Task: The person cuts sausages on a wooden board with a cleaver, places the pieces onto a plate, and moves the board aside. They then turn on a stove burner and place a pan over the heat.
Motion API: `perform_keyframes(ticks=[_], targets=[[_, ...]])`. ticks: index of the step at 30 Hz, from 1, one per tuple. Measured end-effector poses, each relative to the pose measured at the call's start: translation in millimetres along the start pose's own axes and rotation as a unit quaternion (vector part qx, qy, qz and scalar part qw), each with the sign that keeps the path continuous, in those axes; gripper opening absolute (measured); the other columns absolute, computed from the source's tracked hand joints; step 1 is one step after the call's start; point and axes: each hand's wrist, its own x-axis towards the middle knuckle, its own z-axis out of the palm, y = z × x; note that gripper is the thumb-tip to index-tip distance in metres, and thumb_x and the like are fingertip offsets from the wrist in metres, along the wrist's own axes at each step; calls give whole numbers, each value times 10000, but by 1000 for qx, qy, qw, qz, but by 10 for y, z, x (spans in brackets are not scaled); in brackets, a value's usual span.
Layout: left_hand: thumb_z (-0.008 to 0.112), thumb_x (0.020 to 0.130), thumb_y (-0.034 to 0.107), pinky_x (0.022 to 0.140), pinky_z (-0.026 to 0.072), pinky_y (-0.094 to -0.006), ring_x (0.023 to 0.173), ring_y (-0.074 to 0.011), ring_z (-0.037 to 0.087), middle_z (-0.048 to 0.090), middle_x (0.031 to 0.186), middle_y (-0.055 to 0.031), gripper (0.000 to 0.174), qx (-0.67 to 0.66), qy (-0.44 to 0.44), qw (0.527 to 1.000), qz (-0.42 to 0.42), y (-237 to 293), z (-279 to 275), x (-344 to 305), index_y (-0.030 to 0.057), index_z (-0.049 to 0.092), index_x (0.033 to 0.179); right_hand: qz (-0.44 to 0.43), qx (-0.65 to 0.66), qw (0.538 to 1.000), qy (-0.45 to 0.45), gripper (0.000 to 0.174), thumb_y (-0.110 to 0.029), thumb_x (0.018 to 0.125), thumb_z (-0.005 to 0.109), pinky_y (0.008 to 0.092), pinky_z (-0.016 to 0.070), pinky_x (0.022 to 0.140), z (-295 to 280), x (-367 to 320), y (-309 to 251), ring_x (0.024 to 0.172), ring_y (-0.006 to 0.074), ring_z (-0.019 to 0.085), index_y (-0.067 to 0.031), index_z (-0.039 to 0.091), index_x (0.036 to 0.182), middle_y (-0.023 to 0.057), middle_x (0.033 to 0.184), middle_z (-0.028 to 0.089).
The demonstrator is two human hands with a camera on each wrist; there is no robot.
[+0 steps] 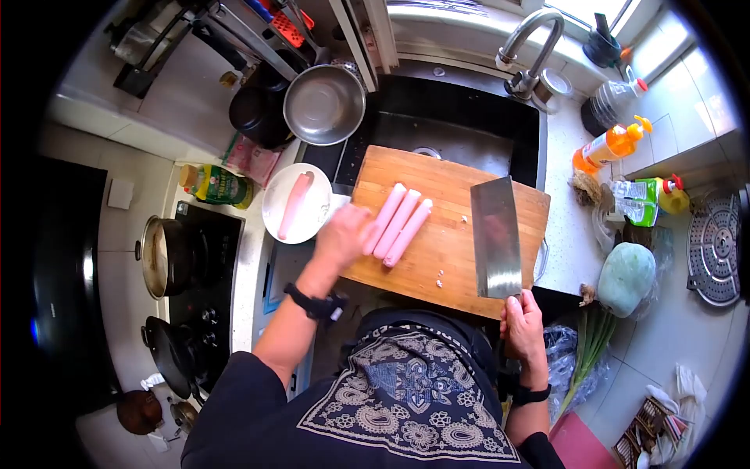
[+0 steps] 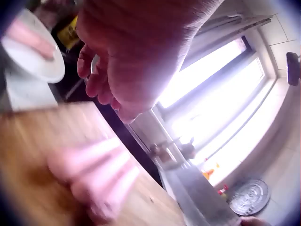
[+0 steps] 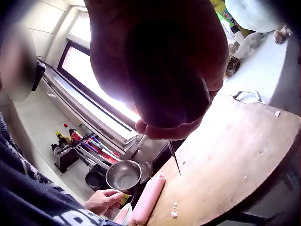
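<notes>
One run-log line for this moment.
cutting board: three pink sausages | plate: one pink sausage | right hand: grips cleaver | left hand: empty, near the three

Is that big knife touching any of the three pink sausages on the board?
Apart. The head view shows a wide strip of bare wooden board between the big knife and the three pink sausages.
</notes>
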Motion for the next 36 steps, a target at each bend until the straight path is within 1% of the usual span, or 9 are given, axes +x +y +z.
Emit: perform_keyframes(ticks=[1, 7, 11, 14, 23, 26, 30, 33, 36], targets=[[710, 833, 249, 791, 522, -403, 937, -310, 627, 641, 1003, -113, 270, 37, -11, 997, 66, 169, 66, -82, 62, 666, 1022, 4, 3, 1000, -3, 130, -196, 1001, 524, 222, 405, 433, 13, -15, -7, 495, 71, 484, -75, 501, 960, -15, 679, 507], [737, 802, 249, 787, 528, -431, 966, -322, 603, 609, 1012, -124, 290, 29, -56, 998, 15, 415, 365, -381, 68, 629, 1002, 25, -12, 999, -20, 204, -189, 1000, 528, 225, 413, 458, 38, -57, -5, 516, 70, 495, -42, 545, 1141, -9, 700, 527], [742, 798, 230, 801, 526, -435, 1015, -317, 587, 585, 1030, -124, 320, 44, -51, 995, 79, 427, 406, -441, 58, 600, 1027, 23, -16, 999, -34, 230, -178, 1001, 532, 226, 417, 464, 61, -53, 0, 522, 72, 498, -26, 542, 1173, -1, 715, 535], [739, 801, 211, 798, 529, -443, 970, -344, 615, 599, 1038, -149, 408, 37, -45, 997, 52, 561, 373, -462, 43, 573, 1133, 17, -14, 999, -46, 224, -166, 1002, 528, 229, 418, 464, 35, -67, 7, 521, 74, 497, -19, 543, 1171, 8, 726, 535], [685, 822, 157, 716, 546, -450, 896, -336, 652, 610, 981, -140, 277, 64, -139, 988, -22, 791, 539, -393, 54, 538, 1032, 5, -1, 999, -34, 213, -175, 1002, 530, 226, 411, 453, -87, -109, 46, 513, 73, 496, -28, 541, 1157, 6, 715, 533], [672, 814, 126, 708, 542, -455, 888, -336, 652, 608, 974, -140, 275, 41, -83, 994, 49, 788, 672, -275, 53, 541, 1044, 2, 12, 1000, -10, 203, -189, 1001, 532, 223, 412, 456, -159, -159, 48, 518, 68, 497, -44, 538, 1143, -1, 717, 536], [539, 889, 96, 620, 545, -459, 789, -309, 674, 600, 950, -128, 162, 61, -59, 989, 119, 899, 912, -76, 63, 542, 1048, 1, 24, 1000, 19, 170, -201, 1000, 532, 219, 412, 459, -259, -193, 118, 526, 64, 497, -64, 531, 1099, -12, 717, 535], [694, 812, 133, 698, 535, -447, 879, -337, 653, 612, 1005, -135, 338, 38, -71, 991, 103, 986, 970, -21, 57, 560, 1113, 4, 30, 999, 24, 143, -198, 1001, 526, 219, 410, 459, -298, -247, 143, 528, 63, 494, -68, 522, 1060, -13, 712, 530], [717, 810, 184, 705, 534, -446, 875, -339, 653, 614, 1009, -136, 370, 15, -76, 994, 73, 1010, 917, -58, 64, 562, 1124, 10, 18, 1000, 17, 140, -194, 1000, 527, 220, 410, 458, -285, -294, 151, 528, 63, 491, -67, 522, 1059, -14, 710, 527]])
